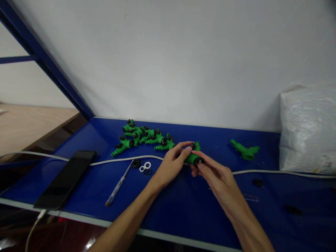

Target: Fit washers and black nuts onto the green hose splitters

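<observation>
While both hands are busy over the middle of the blue table [173, 206], the green fitting [191, 159] sits right between them, up off the surface as far as I can tell. Its thick body runs roughly sideways, with the black-ringed end [195, 160] turned toward the right fingertips and slightly toward the camera. That's the relation that matters, imo: body on the left hand's side, mouth on the right's. The left hand [170, 162] has its fingers wrapped over the body, thumb on top, so it's the one covering most of the piece. The right hand [216, 171] is nearer the mouth, fingers closed around the rim; can't tell if it's also pinching something tiny in there. Just behind, a bit of green outlet [197, 145] pokes up, maybe the same piece, maybe not. Left of the hands there's a bunch of green fittings with black knobs [149, 135], and nearer the camera a black ring [136, 163], some white washers [145, 165] and a clear-handled screwdriver [115, 190]. Off to the right, well apart, lies a plain green Y-piece [246, 152], with a plastic-wrapped bundle [307, 133] beyond it.
</observation>
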A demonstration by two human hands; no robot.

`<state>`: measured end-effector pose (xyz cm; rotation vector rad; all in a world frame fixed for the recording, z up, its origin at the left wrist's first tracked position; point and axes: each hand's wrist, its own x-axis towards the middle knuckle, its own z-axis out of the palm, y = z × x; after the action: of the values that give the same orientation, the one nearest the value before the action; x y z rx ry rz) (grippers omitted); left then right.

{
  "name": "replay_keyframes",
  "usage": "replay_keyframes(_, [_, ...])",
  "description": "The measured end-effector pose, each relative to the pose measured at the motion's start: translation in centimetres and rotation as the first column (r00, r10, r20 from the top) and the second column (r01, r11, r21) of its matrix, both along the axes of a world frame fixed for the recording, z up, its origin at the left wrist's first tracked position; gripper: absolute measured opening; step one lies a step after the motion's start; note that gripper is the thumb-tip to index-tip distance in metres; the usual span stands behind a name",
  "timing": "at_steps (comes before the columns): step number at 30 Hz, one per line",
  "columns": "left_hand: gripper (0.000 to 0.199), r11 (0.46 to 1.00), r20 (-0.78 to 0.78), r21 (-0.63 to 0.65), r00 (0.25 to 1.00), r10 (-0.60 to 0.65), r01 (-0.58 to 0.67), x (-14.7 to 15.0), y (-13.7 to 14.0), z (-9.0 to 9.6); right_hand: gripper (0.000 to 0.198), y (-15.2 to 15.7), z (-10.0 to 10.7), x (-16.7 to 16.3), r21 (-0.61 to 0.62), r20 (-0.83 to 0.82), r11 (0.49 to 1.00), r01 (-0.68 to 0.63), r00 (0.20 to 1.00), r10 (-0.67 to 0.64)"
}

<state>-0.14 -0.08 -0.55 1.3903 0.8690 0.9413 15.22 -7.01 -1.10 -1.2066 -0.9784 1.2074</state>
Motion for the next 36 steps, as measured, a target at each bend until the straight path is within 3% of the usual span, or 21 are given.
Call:
replay_keyframes(6, [0.045, 1.0, -0.004, 0.019, 1.0, -0.012, 0.012, -0.1, -0.1, -0.1, 0.04, 0.1, -0.1, 0.1, -0.005, 0.001, 0.999, 0.042, 0.999, -0.042])
replay_keyframes(19, [0.041, 0.991, -0.114, 0.131, 0.994, 0.002, 0.012, -0.2, -0.3, 0.1, 0.043, -0.1, 0.8, -0.1, -0.049, -0.056, 0.999, 0.012, 0.998, -0.015])
replay_keyframes(21, [0.041, 0.995, -0.086, 0.097, 0.996, -0.003, 0.011, -0.2, -0.2, 0.2, 0.04, -0.3, 0.9, -0.2, 0.004, -0.024, 1.0, 0.0, 1.0, 0.0])
replay_keyframes(27, [0.05, 0.983, 0.02, -0.16, 0.995, -0.093, 0.095, -0.1, -0.2, 0.5, 0.047, -0.6, 1.2, -0.9, 0.139, 0.074, 0.976, -0.165, 0.985, 0.156])
replay_keyframes(36, [0.054, 0.968, -0.103, -0.207, 0.98, -0.168, 0.145, -0.2, -0.2, 0.2, 0.046, -1.0, 1.1, -1.1, 0.074, 0.076, 0.996, -0.047, 0.996, 0.041])
